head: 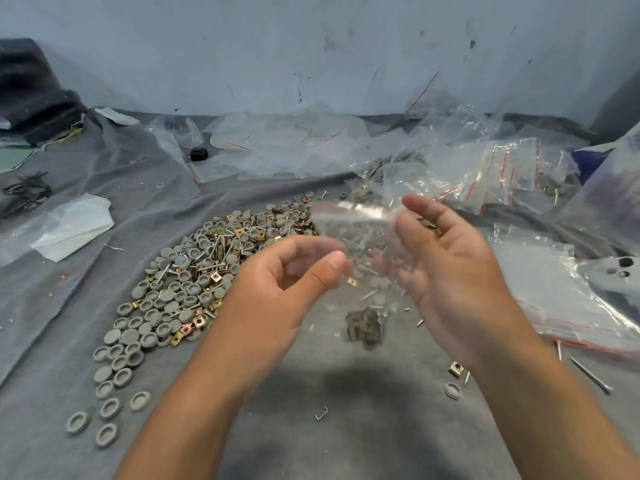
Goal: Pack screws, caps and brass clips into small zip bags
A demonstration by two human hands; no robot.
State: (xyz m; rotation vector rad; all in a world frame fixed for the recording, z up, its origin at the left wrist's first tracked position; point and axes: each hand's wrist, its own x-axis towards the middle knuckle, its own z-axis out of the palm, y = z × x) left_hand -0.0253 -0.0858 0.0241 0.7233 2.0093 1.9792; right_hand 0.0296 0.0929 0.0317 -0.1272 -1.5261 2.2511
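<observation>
Two bare forearms enter from the bottom edge, with no sleeves, gloves, watch or rings visible. The left hand (pixel 277 282) shows a short, trimmed thumbnail. The right hand (pixel 446 268) shows creased palm lines and blunt fingertips. Both wrists are uncovered, and motion blur softens the fingers.

We see the small zip bag (pixel 349 237) only as a motion-blurred smear, its contents unreadable. It veils the right hand (pixel 446 271) fingers, so their grip is unclear. Our forearms run off the bottom edge.
</observation>
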